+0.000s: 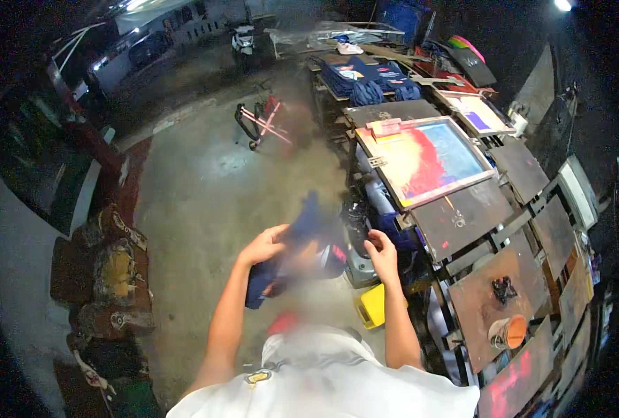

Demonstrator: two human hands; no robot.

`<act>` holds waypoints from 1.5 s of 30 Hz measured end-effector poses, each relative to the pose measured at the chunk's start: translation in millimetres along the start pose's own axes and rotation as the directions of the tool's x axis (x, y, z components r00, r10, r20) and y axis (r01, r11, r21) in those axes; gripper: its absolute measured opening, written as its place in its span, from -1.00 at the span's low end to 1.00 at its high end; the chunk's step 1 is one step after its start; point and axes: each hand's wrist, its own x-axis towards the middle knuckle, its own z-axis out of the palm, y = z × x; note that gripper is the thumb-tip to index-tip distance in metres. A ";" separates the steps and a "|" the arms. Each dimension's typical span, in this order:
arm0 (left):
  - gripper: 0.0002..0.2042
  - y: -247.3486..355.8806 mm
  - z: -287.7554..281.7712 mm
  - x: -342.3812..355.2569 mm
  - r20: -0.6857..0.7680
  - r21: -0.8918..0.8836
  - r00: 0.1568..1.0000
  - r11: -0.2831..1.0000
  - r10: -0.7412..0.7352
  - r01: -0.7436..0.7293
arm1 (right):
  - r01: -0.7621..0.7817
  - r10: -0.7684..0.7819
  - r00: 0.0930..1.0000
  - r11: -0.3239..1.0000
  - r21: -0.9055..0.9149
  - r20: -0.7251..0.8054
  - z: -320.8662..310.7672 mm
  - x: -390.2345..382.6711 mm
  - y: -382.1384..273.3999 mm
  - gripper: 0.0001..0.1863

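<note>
A navy garment (259, 284) with a pale and orange print hangs in front of me, partly hidden by a blurred smear across the middle of the picture. My left hand (264, 246) grips its left side, fingers and thumb closed on the cloth. To the right of the garment, my right hand (382, 253) is raised with fingers bent and apart, and no cloth shows between them. Just beyond that hand stands a dark bottle-shaped object (355, 217) beside the bench. A yellow container (371, 306) sits low by my right forearm.
Along my right runs a printing bench with dark flat boards (456, 219). A framed screen (428, 164) smeared with red, yellow and blue ink rests there, with folded navy garments (369, 75) farther back. An orange-topped tub (508, 333) stands nearer. Worn armchair (118, 272) at left.
</note>
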 end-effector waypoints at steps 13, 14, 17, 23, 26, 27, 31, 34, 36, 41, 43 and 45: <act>-0.66 -17.1 -185.2 104.6 0.322 0.617 0.937 0.780 -0.135 -0.099 | 0.656 -0.453 0.660 0.736 -0.167 0.599 170.9 179.4 -111.2 -0.31; -0.67 -17.0 -203.5 106.9 0.305 0.614 0.938 0.787 -0.164 -0.062 | 0.599 -0.358 0.661 0.781 -0.176 0.660 189.7 191.0 -114.3 -0.33; -0.67 -10.2 -249.0 112.7 0.299 0.475 0.947 0.879 -0.119 -0.039 | 0.592 -0.201 0.627 0.751 -0.293 0.753 232.2 228.8 -114.4 -0.69; -0.72 -34.4 -363.2 123.1 0.196 0.486 0.971 0.874 -0.138 0.026 | 0.585 -0.327 0.709 0.768 -0.262 0.625 281.2 288.4 -112.6 -0.80; -0.75 -61.8 -419.5 140.3 0.133 0.576 0.988 0.818 -0.082 -0.010 | 0.599 -0.346 0.727 0.741 -0.302 0.593 276.3 331.3 -113.4 -0.82; -0.75 -60.1 -433.3 153.2 0.147 0.572 0.986 0.820 -0.083 -0.016 | 0.623 -0.385 0.731 0.714 -0.319 0.563 270.0 347.1 -110.4 -0.82; -0.74 -47.2 -484.3 208.9 0.042 0.514 0.999 0.857 -0.012 -0.011 | 0.548 -0.370 0.818 0.732 -0.404 0.440 252.0 420.5 -110.3 -0.84; -0.74 -26.7 -510.3 264.5 0.008 0.532 0.999 0.846 0.038 -0.037 | 0.484 -0.319 0.858 0.765 -0.426 0.402 245.4 472.4 -116.8 -0.84; -0.75 -12.4 -525.2 301.3 -0.054 0.559 0.993 0.827 0.102 -0.055 | 0.465 -0.306 0.865 0.787 -0.406 0.397 242.9 513.6 -115.5 -0.83; -0.77 35.2 -569.7 380.4 -0.082 0.605 0.986 0.793 0.146 -0.068 | 0.483 -0.282 0.850 0.753 -0.446 0.445 239.8 623.0 -115.2 -0.84; -0.78 36.7 -586.9 408.4 -0.172 0.637 0.965 0.770 0.196 -0.043 | 0.582 -0.388 0.811 0.609 -0.539 0.437 244.8 655.4 -115.3 -0.84; -0.78 36.9 -603.7 450.1 -0.185 0.659 0.955 0.750 0.231 -0.054 | 0.586 -0.446 0.807 0.686 -0.432 0.387 240.5 691.6 -106.5 -0.84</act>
